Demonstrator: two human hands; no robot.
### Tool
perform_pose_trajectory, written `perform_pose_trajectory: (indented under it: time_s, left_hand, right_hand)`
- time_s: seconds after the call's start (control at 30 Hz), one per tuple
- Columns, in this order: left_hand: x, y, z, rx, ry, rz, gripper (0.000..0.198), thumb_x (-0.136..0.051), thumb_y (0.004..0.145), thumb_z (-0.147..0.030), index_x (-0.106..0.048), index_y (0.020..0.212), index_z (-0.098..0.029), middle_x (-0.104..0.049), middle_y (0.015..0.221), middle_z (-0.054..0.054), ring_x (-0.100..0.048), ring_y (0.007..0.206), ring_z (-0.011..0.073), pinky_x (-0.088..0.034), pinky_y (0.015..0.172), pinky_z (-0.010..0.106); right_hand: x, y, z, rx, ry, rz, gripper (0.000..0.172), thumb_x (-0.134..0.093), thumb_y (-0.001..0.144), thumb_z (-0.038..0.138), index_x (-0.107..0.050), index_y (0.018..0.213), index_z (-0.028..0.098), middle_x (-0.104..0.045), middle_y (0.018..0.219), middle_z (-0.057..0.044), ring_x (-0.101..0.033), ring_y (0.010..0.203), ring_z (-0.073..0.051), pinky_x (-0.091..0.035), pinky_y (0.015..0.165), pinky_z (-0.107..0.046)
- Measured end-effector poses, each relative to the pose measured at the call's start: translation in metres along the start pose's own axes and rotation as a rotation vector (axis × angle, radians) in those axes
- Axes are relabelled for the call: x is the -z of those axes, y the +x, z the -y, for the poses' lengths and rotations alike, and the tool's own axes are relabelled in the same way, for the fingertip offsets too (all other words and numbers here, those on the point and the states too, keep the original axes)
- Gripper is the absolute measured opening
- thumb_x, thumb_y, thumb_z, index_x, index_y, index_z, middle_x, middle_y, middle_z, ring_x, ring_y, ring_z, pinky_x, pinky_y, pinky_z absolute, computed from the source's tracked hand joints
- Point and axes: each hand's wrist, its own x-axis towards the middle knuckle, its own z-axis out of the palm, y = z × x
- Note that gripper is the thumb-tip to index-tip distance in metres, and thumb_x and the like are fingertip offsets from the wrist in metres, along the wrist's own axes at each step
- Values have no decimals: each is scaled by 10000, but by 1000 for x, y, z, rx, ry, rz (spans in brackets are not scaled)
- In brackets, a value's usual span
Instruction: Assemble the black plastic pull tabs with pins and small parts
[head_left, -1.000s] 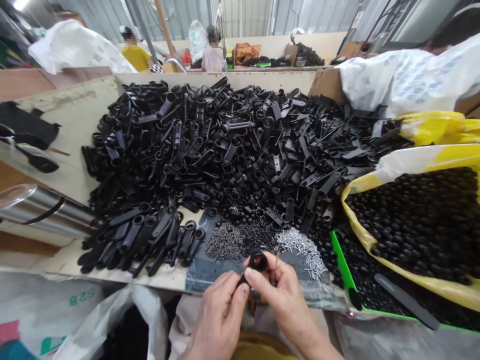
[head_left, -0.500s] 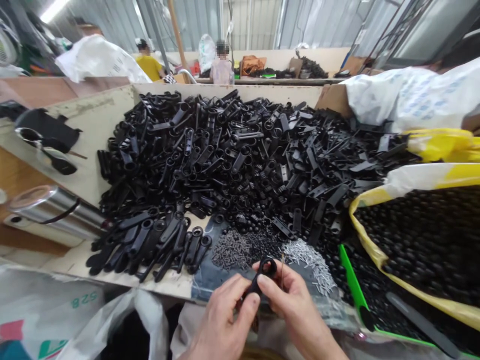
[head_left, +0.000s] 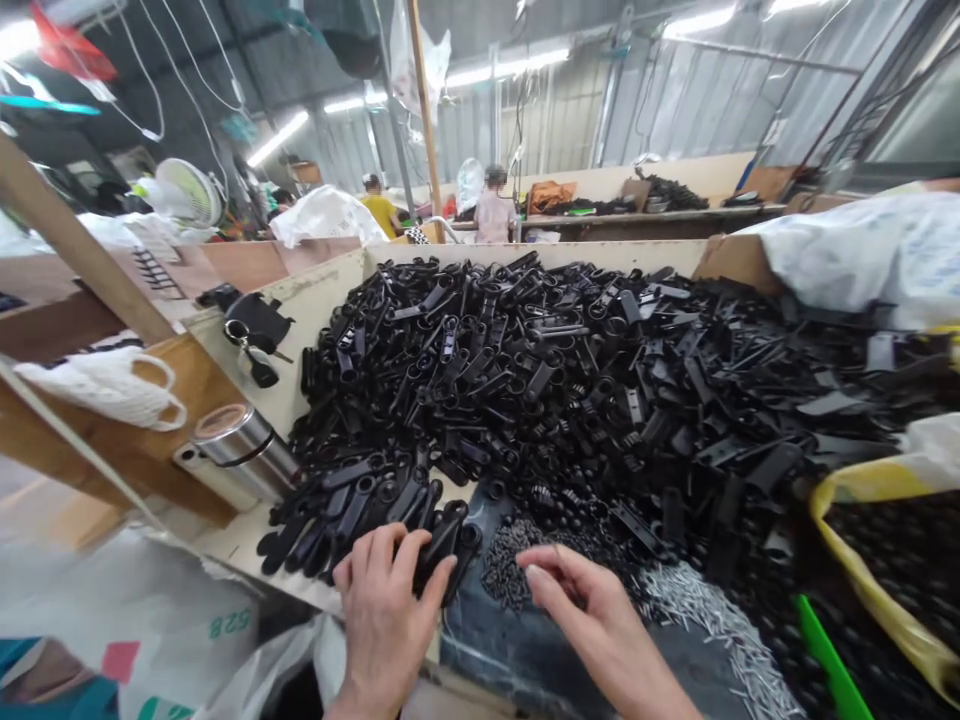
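Black plastic part [head_left: 442, 545] in left hand [head_left: 386, 610] alone now, right hand [head_left: 592, 625] empty

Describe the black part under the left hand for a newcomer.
At the near edge of the big heap of black plastic parts, find the left hand. The piece is the long ring-ended part under its fingertips, the only one touched.

One head-worn view is aimed forward and down, set close above the left hand [head_left: 386, 615], right hand [head_left: 600, 625] and black plastic parts [head_left: 525, 390].
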Motion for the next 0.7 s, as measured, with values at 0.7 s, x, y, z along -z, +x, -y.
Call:
perform_pose_trajectory:
  time_s: [0.7]
  left_hand:
    - [0,55,3,-19,-121,81,131,-589,990,-215,-712,954,-241,-761,924,40,-613,961,264,-327,868,431]
  right_hand:
    - [-4,81,32,231,-1076,7,147,-561,1021,244,-701,977,233,-706,1044,-24,-734,831,-175,-467,661,-259]
